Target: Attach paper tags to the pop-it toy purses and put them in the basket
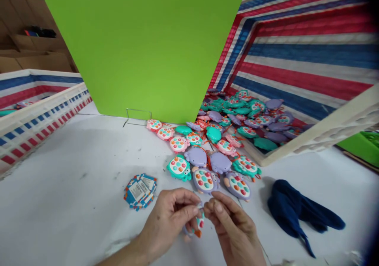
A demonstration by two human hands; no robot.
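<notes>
- Left hand (168, 222) and right hand (233, 228): both closed in a fingertip pinch, meeting over a small teal, white and orange plastic toy (196, 226), which hangs partly hidden below the fingers; exact contact cannot be confirmed.
- Stack of blue-and-orange-bordered printed paper cards (140, 192): lies on the white bench (65, 187), left of the hands.
- Crumpled navy-blue cloth (296, 212): lies on the bench, right of the hands.
- Loose group of round lavender, teal and pink plastic toys with red cords (204, 155): spread on the bench, just beyond the hands.
- Red, white and blue striped crate (308, 76): holds a larger heap of like toys, the bulk of the visible stock.
- Bright green upright board (142, 41): stands farthest, beside a bent wire stand (137, 116).
</notes>
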